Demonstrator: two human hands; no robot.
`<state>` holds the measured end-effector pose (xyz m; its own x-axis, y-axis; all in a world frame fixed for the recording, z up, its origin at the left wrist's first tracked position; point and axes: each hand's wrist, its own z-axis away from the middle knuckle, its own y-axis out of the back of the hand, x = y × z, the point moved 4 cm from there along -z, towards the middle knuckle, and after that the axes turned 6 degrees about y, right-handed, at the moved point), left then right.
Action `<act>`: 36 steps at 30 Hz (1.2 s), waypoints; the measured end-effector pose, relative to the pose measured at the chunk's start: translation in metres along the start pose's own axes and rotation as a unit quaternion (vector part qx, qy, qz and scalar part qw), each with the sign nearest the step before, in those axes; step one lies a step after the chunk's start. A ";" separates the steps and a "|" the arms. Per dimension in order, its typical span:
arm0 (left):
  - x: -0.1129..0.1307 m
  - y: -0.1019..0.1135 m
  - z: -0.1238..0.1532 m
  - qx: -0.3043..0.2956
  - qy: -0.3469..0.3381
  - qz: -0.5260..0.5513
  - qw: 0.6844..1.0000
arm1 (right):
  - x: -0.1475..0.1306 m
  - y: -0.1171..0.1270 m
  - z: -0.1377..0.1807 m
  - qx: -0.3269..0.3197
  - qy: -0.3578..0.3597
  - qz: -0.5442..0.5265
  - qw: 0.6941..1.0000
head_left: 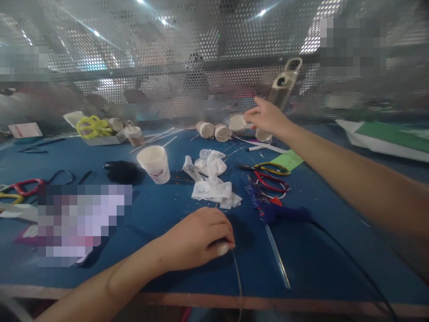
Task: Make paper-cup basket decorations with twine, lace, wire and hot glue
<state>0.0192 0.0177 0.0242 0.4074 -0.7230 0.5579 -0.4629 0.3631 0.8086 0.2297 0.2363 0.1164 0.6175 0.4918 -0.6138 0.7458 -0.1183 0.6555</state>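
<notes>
My left hand (204,237) rests low over the table's front half, thumb and fingers closed on a thin cord (238,273) that runs down past the table edge. Crumpled white printed tissue (216,192) lies just beyond it. At the back, my right hand (266,117) is stretched out with fingers apart, beside a small pale cup (237,122) and in front of a clear bottle (284,87). Its fingertips look close to the cup; contact cannot be made out. A blue glue gun (268,209) with a clear glue stick (278,257) lies between my arms.
Yellow-handled scissors (275,168) and red-handled scissors (272,182) lie beyond the glue gun. Stacked white paper cups (154,163) stand left of the tissue, near a black bundle (122,171). A perforated metal screen (194,76) closes off the back. The glue gun's cable (351,264) trails right.
</notes>
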 end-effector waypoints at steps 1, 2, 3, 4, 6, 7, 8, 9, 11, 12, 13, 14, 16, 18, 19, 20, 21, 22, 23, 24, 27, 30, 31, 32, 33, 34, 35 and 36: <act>0.000 0.000 0.000 -0.001 0.000 0.001 1.000 | -0.005 -0.007 -0.002 0.000 0.026 0.021 0.999; -0.001 0.000 0.000 -0.003 0.000 0.001 1.000 | -0.012 -0.016 -0.002 -0.009 0.059 0.040 0.997; -0.001 -0.001 0.000 -0.005 0.001 0.002 1.000 | -0.022 -0.026 0.000 -0.010 0.094 0.055 0.994; -0.001 -0.001 0.000 -0.007 0.001 0.003 1.000 | -0.034 -0.038 0.005 -0.024 0.134 0.067 0.988; -0.002 -0.001 0.000 -0.011 0.002 0.005 1.000 | -0.063 -0.065 0.017 -0.077 0.225 0.080 0.968; -0.001 -0.001 -0.001 -0.012 0.002 0.005 1.000 | -0.078 -0.078 0.025 -0.111 0.269 0.085 0.953; -0.001 -0.001 -0.001 -0.014 0.003 0.005 1.000 | -0.093 -0.091 0.032 -0.145 0.308 0.090 0.936; -0.001 -0.001 -0.001 -0.015 0.003 0.005 1.000 | -0.107 -0.102 0.039 -0.167 0.341 0.097 0.920; -0.001 -0.001 -0.002 -0.016 0.005 0.003 1.000 | -0.130 -0.120 0.047 -0.193 0.383 0.119 0.895; -0.001 -0.001 -0.001 -0.017 0.006 0.001 1.000 | -0.138 -0.127 0.048 -0.203 0.395 0.132 0.886; -0.001 -0.001 -0.001 -0.018 0.007 -0.001 1.000 | -0.144 -0.133 0.048 -0.208 0.401 0.147 0.880; -0.001 -0.001 -0.001 -0.018 0.007 -0.003 1.000 | -0.149 -0.138 0.048 -0.214 0.406 0.160 0.874; -0.002 -0.001 0.000 -0.019 0.005 -0.006 1.000 | -0.155 -0.146 0.045 -0.223 0.410 0.185 0.865; -0.002 -0.001 0.001 -0.019 0.005 -0.009 1.000 | -0.158 -0.150 0.041 -0.227 0.409 0.206 0.860; -0.002 -0.001 0.002 -0.019 0.005 -0.010 1.000 | -0.158 -0.150 0.039 -0.226 0.408 0.213 0.859; -0.002 0.000 0.002 -0.018 0.005 -0.011 1.000 | -0.158 -0.150 0.037 -0.224 0.407 0.218 0.859; -0.002 0.000 0.002 -0.018 0.005 -0.011 1.000 | -0.158 -0.149 0.036 -0.221 0.407 0.218 0.859; -0.001 0.000 0.003 -0.018 0.004 -0.012 1.000 | -0.157 -0.148 0.036 -0.217 0.408 0.216 0.860; -0.001 0.000 0.003 -0.018 0.003 -0.011 1.000 | -0.157 -0.146 0.036 -0.214 0.409 0.212 0.862; -0.001 0.000 0.003 -0.017 0.002 -0.011 1.000 | -0.156 -0.144 0.037 -0.212 0.410 0.205 0.863; -0.001 0.000 0.003 -0.014 -0.002 -0.010 1.000 | -0.153 -0.137 0.042 -0.202 0.407 0.178 0.873; -0.002 -0.001 0.002 -0.006 -0.003 -0.011 1.000 | -0.151 -0.128 0.047 -0.182 0.396 0.139 0.889; -0.002 -0.001 0.002 -0.002 -0.003 -0.011 1.000 | -0.150 -0.126 0.048 -0.178 0.392 0.124 0.894; -0.003 0.000 0.002 0.005 -0.003 -0.012 1.000 | -0.149 -0.123 0.048 -0.177 0.387 0.109 0.898; -0.003 0.001 0.001 0.015 -0.002 -0.013 1.000 | -0.148 -0.121 0.048 -0.178 0.382 0.093 0.902; -0.004 0.003 0.001 0.029 0.001 -0.014 0.999 | -0.146 -0.119 0.048 -0.181 0.378 0.078 0.905; -0.005 0.005 0.001 0.048 0.007 -0.016 0.999 | -0.145 -0.117 0.047 -0.182 0.374 0.062 0.907; -0.006 0.009 0.002 0.074 0.019 -0.019 0.997 | -0.143 -0.115 0.047 -0.182 0.372 0.047 0.909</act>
<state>0.0113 0.0244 0.0280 0.4556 -0.7109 0.5357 -0.5561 0.2426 0.7949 0.0674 0.1394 0.1085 0.2336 0.9575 -0.1693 0.4835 0.0366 0.8746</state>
